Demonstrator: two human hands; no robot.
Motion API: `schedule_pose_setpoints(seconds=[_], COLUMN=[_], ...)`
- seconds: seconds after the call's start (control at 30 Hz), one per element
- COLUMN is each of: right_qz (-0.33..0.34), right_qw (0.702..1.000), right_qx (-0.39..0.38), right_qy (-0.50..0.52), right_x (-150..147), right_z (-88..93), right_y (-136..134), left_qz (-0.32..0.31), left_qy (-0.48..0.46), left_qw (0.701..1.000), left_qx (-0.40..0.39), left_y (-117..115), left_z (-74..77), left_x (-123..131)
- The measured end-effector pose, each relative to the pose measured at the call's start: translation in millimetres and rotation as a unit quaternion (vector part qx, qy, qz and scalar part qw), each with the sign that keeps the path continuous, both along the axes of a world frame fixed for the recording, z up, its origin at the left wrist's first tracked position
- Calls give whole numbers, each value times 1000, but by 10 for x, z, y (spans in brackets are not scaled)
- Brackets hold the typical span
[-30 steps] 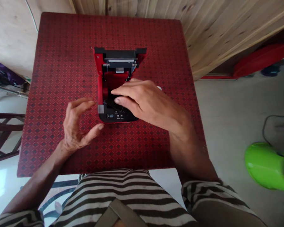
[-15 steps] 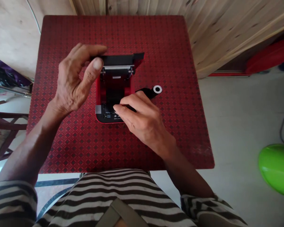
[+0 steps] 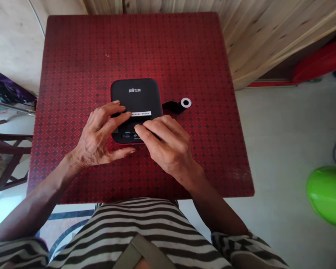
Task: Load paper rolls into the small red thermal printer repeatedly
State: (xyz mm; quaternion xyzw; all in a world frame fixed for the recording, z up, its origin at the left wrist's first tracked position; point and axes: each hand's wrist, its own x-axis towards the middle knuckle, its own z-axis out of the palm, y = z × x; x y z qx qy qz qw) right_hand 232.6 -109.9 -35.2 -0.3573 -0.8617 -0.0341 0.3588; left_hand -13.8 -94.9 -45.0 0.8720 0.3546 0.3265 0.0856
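Note:
A black device with a red rim (image 3: 137, 97) lies on the red patterned table (image 3: 212, 149), its lid down, with a white barcode label across it. My left hand (image 3: 102, 136) rests its fingertips on the lid's left side, fingers spread and thumb at the near edge. Over the near right part of the device, my right hand (image 3: 168, 144) has its thumb and fingers pressed together; whatever they pinch is hidden. A black strip or roll with a white ring end (image 3: 186, 102) lies right of the device.
Wooden wall boards (image 3: 254, 45) rise behind the table at the right. A green stool (image 3: 329, 196) stands on the floor at the far right. A dark wooden chair (image 3: 9, 149) is at the left.
The device's raised lid has come down and is shut. My left hand has moved from the lid's upper left corner toward me, onto the lid. My right hand has barely moved.

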Motion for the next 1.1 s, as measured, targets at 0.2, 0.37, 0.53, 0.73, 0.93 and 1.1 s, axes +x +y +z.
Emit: schedule_pose_setpoints(seconds=[0.2, 0.37, 0.53, 0.73, 0.93, 1.1], right_qz=[10, 1, 5, -100, -103, -87], right_qw=[999, 999, 999, 979, 948, 963], right_qx=[-38, -36, -26, -58, -177, -169], right_qy=[6, 2, 19, 169, 242, 193], right_x=[26, 9, 34, 208, 171, 79], right_z=[-13, -19, 20, -115, -587, -772], right_y=[-26, -33, -65, -246, -352, -317], left_qz=[4, 23, 9, 94, 128, 137], left_qy=[10, 7, -4, -7, 0, -4], left_qw=[1000, 999, 1000, 995, 989, 987], left_qx=[4, -39, 3, 41, 69, 80], left_y=[24, 23, 13, -232, -422, -402], left_z=[15, -25, -76, -80, -264, -357], left_x=[0, -10, 4, -9, -79, -75])
